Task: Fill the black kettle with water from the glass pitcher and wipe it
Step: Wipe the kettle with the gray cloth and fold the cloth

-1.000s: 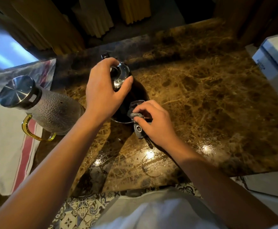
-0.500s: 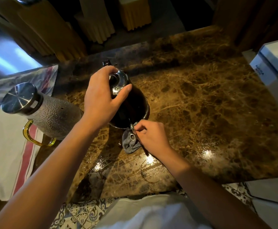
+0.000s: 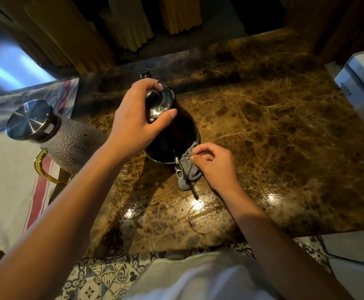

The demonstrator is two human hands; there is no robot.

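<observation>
The black kettle (image 3: 177, 137) stands on the brown marble counter (image 3: 274, 131), its thin spout pointing toward me. My left hand (image 3: 137, 120) grips the kettle's shiny steel lid from above. My right hand (image 3: 214, 167) pinches a small grey cloth (image 3: 188, 171) against the kettle's lower right side, next to the spout's base. The glass pitcher (image 3: 68, 141), with a dimpled body, a steel lid and a yellow handle, stands to the left of the kettle, apart from both hands.
A white towel with red stripes (image 3: 12, 191) lies under the pitcher at the left. A white box (image 3: 362, 87) sits at the counter's right edge. Wet patches glisten on the counter near me. Yellow draped furniture stands beyond the far edge.
My right hand has slid the cloth from the kettle's front down and round to its lower right side by the spout. The left hand has stayed on the lid.
</observation>
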